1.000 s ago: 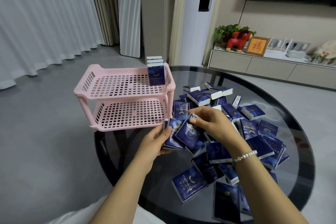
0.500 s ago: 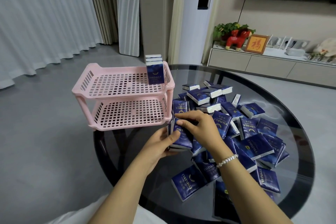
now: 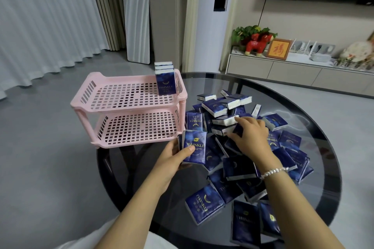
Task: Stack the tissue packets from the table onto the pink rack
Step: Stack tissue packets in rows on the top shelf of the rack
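A two-tier pink rack (image 3: 105, 105) stands at the left edge of the round glass table (image 3: 315, 194). A few dark blue tissue packets (image 3: 165, 81) stand upright in the back right corner of its top shelf. My left hand (image 3: 172, 157) grips a small bunch of packets (image 3: 194, 148) upright, just in front of the rack's lower right corner. My right hand (image 3: 251, 137) reaches into the loose heap of packets (image 3: 238, 168) and pinches one dark packet (image 3: 237, 129) near the top of the heap.
Several packets lie scattered over the table's middle and near side. The rack's lower shelf (image 3: 137, 127) holds nothing. Behind the table are a low cabinet (image 3: 293, 70) with ornaments, curtains and grey floor.
My right hand left the bunch in my left hand and moved right and back into the heap, taking hold of another packet. My left hand kept its bunch upright.
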`<state>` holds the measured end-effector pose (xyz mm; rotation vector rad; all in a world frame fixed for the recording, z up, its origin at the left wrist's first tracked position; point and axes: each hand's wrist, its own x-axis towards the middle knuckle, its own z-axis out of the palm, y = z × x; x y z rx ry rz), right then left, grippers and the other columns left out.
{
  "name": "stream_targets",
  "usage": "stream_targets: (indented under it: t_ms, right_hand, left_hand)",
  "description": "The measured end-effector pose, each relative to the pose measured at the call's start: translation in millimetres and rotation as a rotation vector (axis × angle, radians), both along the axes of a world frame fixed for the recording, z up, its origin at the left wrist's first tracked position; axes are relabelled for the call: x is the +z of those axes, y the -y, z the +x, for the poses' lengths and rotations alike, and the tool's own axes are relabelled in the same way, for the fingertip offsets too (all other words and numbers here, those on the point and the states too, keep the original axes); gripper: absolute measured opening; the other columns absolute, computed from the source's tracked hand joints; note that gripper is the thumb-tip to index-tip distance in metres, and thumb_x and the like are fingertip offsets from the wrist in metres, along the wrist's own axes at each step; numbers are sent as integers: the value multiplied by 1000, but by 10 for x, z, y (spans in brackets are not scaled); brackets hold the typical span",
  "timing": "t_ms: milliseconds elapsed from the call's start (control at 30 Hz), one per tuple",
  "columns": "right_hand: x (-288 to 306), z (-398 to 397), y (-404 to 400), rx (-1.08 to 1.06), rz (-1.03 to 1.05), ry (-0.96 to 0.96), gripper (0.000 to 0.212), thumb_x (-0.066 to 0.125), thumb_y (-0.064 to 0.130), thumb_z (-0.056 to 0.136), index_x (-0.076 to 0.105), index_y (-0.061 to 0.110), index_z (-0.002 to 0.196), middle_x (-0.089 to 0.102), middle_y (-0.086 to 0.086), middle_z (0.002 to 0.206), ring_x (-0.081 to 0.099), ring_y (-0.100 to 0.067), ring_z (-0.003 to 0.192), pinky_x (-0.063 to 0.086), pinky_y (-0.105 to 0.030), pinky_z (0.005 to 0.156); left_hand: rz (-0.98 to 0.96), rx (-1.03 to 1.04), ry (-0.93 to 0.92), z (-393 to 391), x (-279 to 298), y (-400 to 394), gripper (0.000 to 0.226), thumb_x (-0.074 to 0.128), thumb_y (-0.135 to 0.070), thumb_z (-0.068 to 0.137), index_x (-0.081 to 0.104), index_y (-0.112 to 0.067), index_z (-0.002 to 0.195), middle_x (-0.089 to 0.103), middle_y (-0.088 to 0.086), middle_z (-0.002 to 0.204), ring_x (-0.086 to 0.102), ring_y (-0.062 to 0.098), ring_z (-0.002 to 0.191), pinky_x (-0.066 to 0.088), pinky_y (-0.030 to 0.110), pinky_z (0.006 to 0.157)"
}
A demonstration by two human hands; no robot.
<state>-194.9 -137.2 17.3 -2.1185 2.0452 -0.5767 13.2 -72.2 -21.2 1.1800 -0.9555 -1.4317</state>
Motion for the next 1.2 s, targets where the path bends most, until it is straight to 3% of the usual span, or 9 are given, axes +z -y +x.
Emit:
stream_targets:
  t_ms: [167,300,467,567,667,800,933,1033,1200]
  right_hand:
    - [13,-74,-7,9,54,-84,60,68,43,80,49,22,133,51,-8,131,41,-33,121,31,-37,99]
    - [-2,-66,-27,56,8,111,51,78,34,72,57,20,116,57,-8,115,42,-29,111,35,-34,90]
    - [39,-40,-78,49,-86,321,36,79,31,72,51,19,92,61,-1,90,50,-26,93,36,-32,67]
    - [106,8,-134,62,-102,527,26,73,29,79,54,18,92,55,6,83,51,-16,78,38,-27,59]
    - [123,86,-191,107,-81,697,18,67,29,85,63,26,102,56,14,86,49,-2,74,39,-18,64]
    - [74,299,-271,108,37,955,13,61,28,89,68,24,99,67,7,100,59,-9,92,44,-24,82]
    - [-35,606,-372,91,190,1100,25,54,37,92,68,17,94,68,-2,86,60,-17,77,48,-33,71]
    - [-94,806,-467,102,219,1141,36,48,37,95,67,7,92,68,-3,78,62,-20,73,51,-35,73]
    - [-164,1019,-579,232,171,1038,53,40,46,96,57,-4,96,59,-31,100,56,-44,96,46,-54,85]
  left_hand:
    - [-7,-1,3,0,-25,4,32,62,-14,88,58,-24,119,71,-5,110,68,11,99,52,30,84]
    - [-15,2,13,14,-32,-4,35,63,-16,87,56,-23,121,71,-5,111,68,10,99,53,30,82]
    - [-16,40,3,37,-27,-26,38,64,-17,86,56,-21,124,69,-3,116,67,13,103,51,36,93]
    - [-22,76,-6,57,-16,-40,38,64,-18,86,56,-22,123,68,-2,117,66,13,104,51,37,94]
    - [-36,103,5,81,-20,-57,39,67,-21,84,56,-24,122,67,-3,119,64,13,109,47,41,101]
    - [-53,124,21,118,-27,-103,56,73,-34,74,54,-25,126,65,-4,122,62,13,113,43,44,105]
    - [-53,181,-13,131,-20,-154,81,82,-51,57,52,-27,128,64,-5,124,61,15,115,44,45,104]
    - [-67,214,-10,140,-10,-193,105,83,-68,41,47,-28,132,61,-5,129,58,16,118,44,46,104]
    - [-81,249,53,188,-3,-226,111,76,-66,43,36,-25,138,56,-4,132,54,13,120,38,41,109]
